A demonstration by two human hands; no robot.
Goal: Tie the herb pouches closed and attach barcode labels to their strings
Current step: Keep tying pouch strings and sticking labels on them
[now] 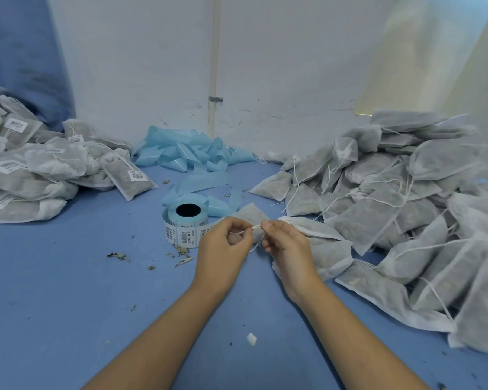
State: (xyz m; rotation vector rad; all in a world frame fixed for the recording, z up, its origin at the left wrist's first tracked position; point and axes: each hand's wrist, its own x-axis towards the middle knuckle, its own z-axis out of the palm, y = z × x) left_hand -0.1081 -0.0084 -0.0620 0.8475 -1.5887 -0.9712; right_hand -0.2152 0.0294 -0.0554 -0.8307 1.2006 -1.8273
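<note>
Judging by the heaps, the job looks partly done: a pile of labelled pouches (57, 164) lies well off to the left of the left hand (223, 243), while a larger heap of unlabelled pouches (400, 198) sits just right of the right hand (286, 243). Both hands pinch the thin white string (255, 227) of one pouch (248, 213) lying just beyond the fingertips, fingers curled, apparently mid-knot. The pouch is pale, translucent fabric showing grey-green herbs, and the label roll (184, 225) stands just beyond the left hand.
</note>
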